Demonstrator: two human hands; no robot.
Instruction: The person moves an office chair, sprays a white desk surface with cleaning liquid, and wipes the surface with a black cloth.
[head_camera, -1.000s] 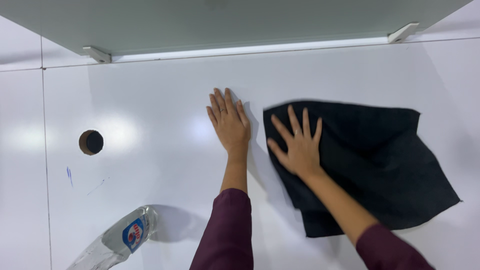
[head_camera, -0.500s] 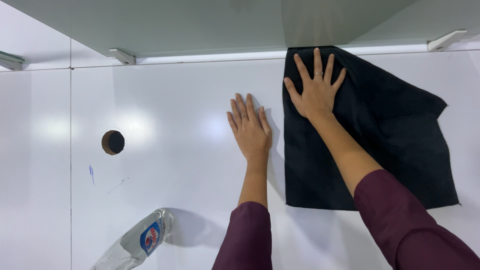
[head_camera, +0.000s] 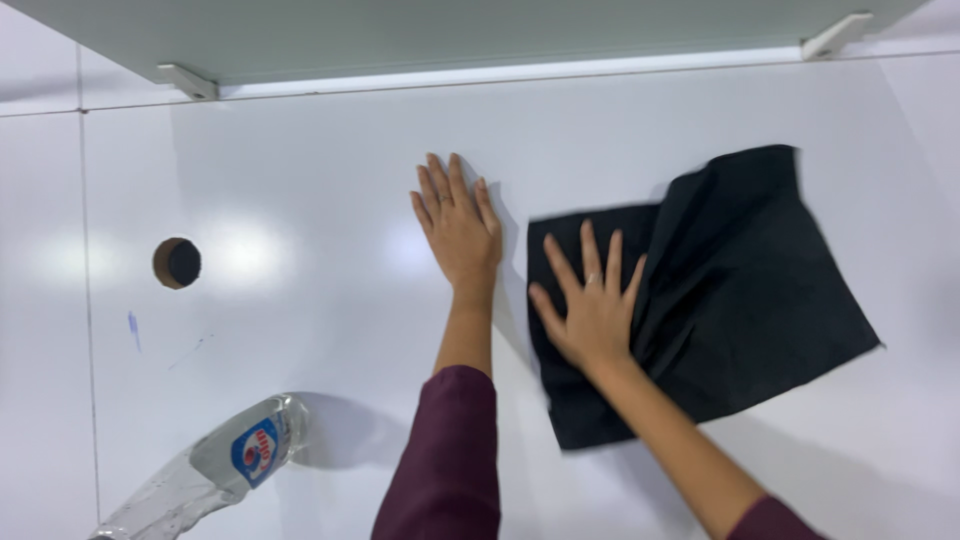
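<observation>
A black cloth (head_camera: 740, 290) lies rumpled on the glossy white table (head_camera: 320, 180). My right hand (head_camera: 590, 305) presses flat on the cloth's left part, fingers spread, with a ring on one finger. My left hand (head_camera: 458, 225) rests flat on the bare table just left of the cloth, fingers together and pointing away from me. Both arms wear dark maroon sleeves; the right sleeve is pushed up.
A clear plastic bottle (head_camera: 215, 470) with a blue and red label stands at the lower left. A round cable hole (head_camera: 177, 262) sits at the left. A grey shelf (head_camera: 450, 35) with a light strip overhangs the far edge.
My right hand has slid the cloth from the far edge back toward me and leftward, bunching it. My left hand has stayed flat in place.
</observation>
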